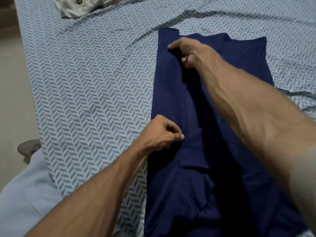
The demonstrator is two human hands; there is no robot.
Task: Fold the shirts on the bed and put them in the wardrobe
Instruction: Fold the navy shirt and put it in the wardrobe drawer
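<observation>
Standing at the left edge of the bed (pixel 89 79), you have a grey shoe (pixel 28 148) on the floor beside it and your pale trouser leg (pixel 25 199) pressed against the mattress side. A crumpled light-coloured garment (pixel 77 6) lies near the far left corner of the patterned sheet. Your left hand (pixel 160 134) has its fingers curled, thumb and forefinger pinching the folded edge of the navy shirt (pixel 171 93) about halfway along its length. The shirt lies flat and lengthwise on the right half of the bed, one side panel folded in over the middle. Your right hand (pixel 189 52) reaches across to the far end of the shirt, its fingers curled and clamped on the same folded edge near the top, with the forefinger stretched along the cloth.
</observation>
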